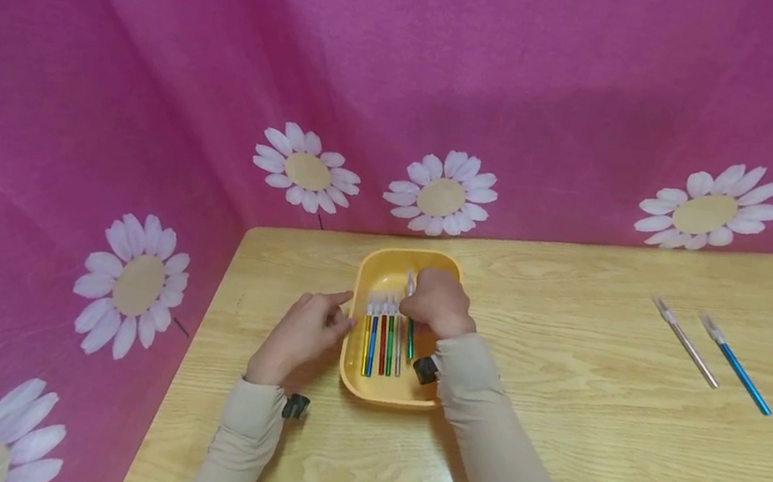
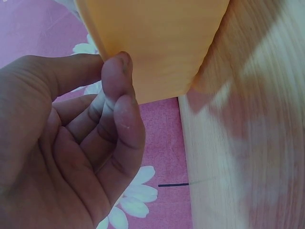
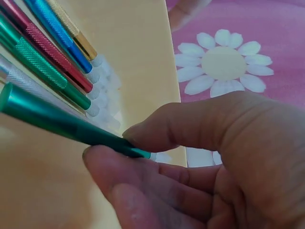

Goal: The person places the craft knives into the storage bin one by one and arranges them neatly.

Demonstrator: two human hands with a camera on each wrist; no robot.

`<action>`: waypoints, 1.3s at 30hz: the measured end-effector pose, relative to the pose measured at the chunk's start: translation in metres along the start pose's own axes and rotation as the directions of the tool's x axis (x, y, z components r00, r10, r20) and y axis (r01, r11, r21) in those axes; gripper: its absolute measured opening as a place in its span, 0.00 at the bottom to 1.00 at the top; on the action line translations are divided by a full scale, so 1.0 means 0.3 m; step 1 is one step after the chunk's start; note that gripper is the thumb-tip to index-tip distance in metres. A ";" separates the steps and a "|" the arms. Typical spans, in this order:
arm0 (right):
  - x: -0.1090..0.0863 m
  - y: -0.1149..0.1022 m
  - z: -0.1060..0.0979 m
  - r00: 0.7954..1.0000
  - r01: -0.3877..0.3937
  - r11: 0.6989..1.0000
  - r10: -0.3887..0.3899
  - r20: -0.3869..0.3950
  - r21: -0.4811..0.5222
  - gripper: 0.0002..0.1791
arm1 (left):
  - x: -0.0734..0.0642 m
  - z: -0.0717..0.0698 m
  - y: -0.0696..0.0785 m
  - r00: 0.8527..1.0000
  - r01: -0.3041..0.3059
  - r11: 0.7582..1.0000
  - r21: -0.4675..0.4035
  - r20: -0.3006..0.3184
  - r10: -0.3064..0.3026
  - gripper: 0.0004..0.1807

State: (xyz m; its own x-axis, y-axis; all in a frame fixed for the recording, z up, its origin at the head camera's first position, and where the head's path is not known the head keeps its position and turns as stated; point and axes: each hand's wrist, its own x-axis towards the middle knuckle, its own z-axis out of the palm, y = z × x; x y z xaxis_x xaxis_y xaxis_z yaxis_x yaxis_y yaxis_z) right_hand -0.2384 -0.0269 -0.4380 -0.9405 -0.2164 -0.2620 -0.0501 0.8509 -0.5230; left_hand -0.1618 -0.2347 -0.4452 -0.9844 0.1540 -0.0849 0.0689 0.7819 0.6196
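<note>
My right hand (image 1: 439, 300) is over the right side of a yellow plastic tray (image 1: 377, 396). Between thumb and fingers it pinches a green craft knife (image 3: 47, 114) near its clear-capped end; the handle's butt points toward me. Beside it in the tray lies a row of several craft knives (image 1: 382, 346) in gold, blue, red, green and silver, side by side with their clear caps toward the far end. At the tray's left wall, my left hand (image 1: 303, 333) holds the rim between thumb and finger, its other fingers curled outside, as the left wrist view shows.
On the right of the wooden table (image 1: 561, 387) lie a silver craft knife (image 1: 688, 346) and a blue craft knife (image 1: 745, 375), slanted and apart from each other. A magenta curtain (image 1: 573, 68) with white flowers hangs along the back and left edges.
</note>
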 end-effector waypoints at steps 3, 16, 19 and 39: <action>0.003 -0.004 0.011 1.000 -0.005 1.000 0.005 -0.026 -0.031 0.06 | 0.000 -0.003 0.002 1.000 -0.002 1.000 0.005 -0.004 0.002 0.28; 0.018 -0.003 0.063 0.999 0.034 0.998 -0.035 -0.020 -0.052 0.05 | 0.006 -0.009 0.010 1.000 -0.021 1.000 -0.003 0.005 0.022 0.28; 0.016 0.000 0.064 0.999 0.036 0.997 -0.037 -0.020 -0.062 0.04 | 0.009 -0.010 0.011 1.000 -0.014 1.000 -0.006 0.007 0.014 0.28; 0.010 0.003 0.062 0.992 -0.030 0.999 0.026 0.125 0.032 0.03 | -0.001 -0.004 -0.002 1.000 -0.019 1.000 -0.014 0.015 0.019 0.29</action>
State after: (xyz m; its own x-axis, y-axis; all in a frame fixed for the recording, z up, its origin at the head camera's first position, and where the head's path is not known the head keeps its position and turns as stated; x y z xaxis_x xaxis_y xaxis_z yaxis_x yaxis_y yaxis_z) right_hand -0.2351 -0.0358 -0.4544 -0.8921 -0.2527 -0.3746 -0.0115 0.8414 -0.5403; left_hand -0.1618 -0.2360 -0.4446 -0.9803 0.1783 -0.0846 0.0855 0.7702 0.6320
